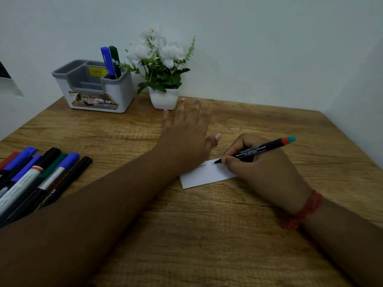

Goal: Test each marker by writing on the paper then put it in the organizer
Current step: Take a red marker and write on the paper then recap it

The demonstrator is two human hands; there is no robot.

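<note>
A small white paper lies on the wooden table with a few dark marks on it. My right hand grips a black marker with a red and teal end, its tip touching the paper. My left hand lies flat with straight fingers over the paper's far left part. A grey and white organizer stands at the back left, holding a blue marker and a green marker. Several capped markers lie in a pile at the left edge.
A white pot of artificial white flowers stands right of the organizer, against the wall. The wooden table ends at the wall behind and has an edge on the far right.
</note>
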